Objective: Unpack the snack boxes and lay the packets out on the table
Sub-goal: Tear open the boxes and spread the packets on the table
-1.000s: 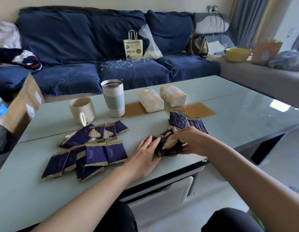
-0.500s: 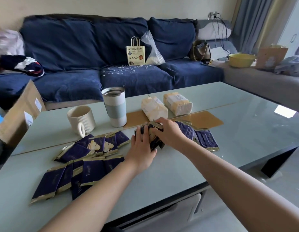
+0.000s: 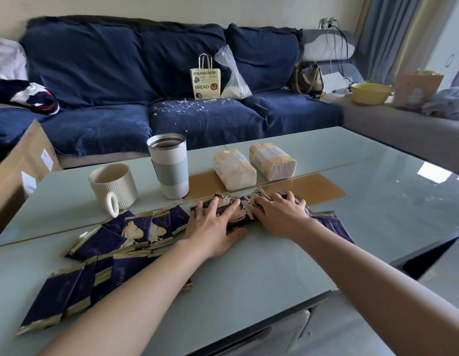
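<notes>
**Two hands flat on a heap of purple packets**

Two bare forearms reach up from the lower edge of the frame to the middle of the table (image 3: 261,273). Nearest, at lower left, a row of purple packets (image 3: 77,286) with gold ends lies overlapping on the glass. Just above it, left of centre, a second row (image 3: 136,231) lies fanned, some showing a pale picture.

At centre, the left hand (image 3: 210,227) lies palm down with fingers spread and nearly straight over a heap (image 3: 235,213) of the same packets, thumb resting on the glass; it presses rather than grips. The right hand (image 3: 279,211), just beside it, lies the same way on the heap's right end, fingers spread and only slightly bent. More packets (image 3: 336,227) stick out from under the right wrist, toward centre right.

Beyond the hands, two flat brown cards (image 3: 308,188) lie on the table. Behind them sit two wrapped tissue packs (image 3: 251,165) side by side. Left of these stand a tumbler (image 3: 169,165) and, further left, a ribbed cream mug (image 3: 113,186).

At the far left edge, a cardboard box (image 3: 18,165) leans by the table. Farthest back, a blue sofa (image 3: 115,73) carries a paper bread bag (image 3: 205,82) and a clear plastic bag (image 3: 233,80). At upper right, a yellow bowl (image 3: 369,92) sits on a grey seat.
</notes>
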`<state>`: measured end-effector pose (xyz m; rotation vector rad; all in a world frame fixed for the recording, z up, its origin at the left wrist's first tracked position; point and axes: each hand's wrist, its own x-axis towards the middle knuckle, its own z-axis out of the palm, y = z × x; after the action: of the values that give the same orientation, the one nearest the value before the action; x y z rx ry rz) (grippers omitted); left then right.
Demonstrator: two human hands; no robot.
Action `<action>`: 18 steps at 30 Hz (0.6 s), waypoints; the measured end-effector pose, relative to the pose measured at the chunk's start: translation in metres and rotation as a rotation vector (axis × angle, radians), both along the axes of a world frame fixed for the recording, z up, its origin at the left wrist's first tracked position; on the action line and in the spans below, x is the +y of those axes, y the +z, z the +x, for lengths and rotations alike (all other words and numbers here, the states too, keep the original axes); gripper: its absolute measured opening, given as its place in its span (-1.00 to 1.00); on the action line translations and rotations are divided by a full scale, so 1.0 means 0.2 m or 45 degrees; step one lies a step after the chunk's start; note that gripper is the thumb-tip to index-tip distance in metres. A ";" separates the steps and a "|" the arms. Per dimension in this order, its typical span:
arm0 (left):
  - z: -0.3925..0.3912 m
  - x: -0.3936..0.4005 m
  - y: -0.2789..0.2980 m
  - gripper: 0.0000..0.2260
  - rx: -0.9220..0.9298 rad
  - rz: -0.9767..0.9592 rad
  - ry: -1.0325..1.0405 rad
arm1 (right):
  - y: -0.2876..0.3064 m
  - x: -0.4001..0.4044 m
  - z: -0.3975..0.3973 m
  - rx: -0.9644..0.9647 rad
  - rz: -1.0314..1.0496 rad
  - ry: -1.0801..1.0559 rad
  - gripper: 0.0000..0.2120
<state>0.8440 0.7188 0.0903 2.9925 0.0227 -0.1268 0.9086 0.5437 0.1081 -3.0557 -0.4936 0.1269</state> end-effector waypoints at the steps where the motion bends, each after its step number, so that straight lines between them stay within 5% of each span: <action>1: 0.02 -0.02 0.00 -0.34 0.018 0.004 0.000 | 0.00 -0.01 0.00 -0.005 -0.017 -0.035 -0.58; 4: 0.05 -0.06 -0.02 -0.32 0.001 -0.049 -0.049 | 0.00 -0.06 0.00 -0.086 -0.003 -0.049 -0.55; 10: 0.03 0.02 -0.04 -0.19 -0.162 -0.088 -0.042 | -0.03 -0.08 -0.03 -0.244 0.060 0.339 -0.50; 18: -0.02 0.05 -0.01 -0.26 -0.355 0.149 -0.023 | -0.08 -0.03 0.05 -0.256 0.100 0.154 -0.58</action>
<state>0.8392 0.7279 0.0877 3.0970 -0.0288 0.2995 0.9195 0.5374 0.0912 -2.9759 -0.6776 -0.1927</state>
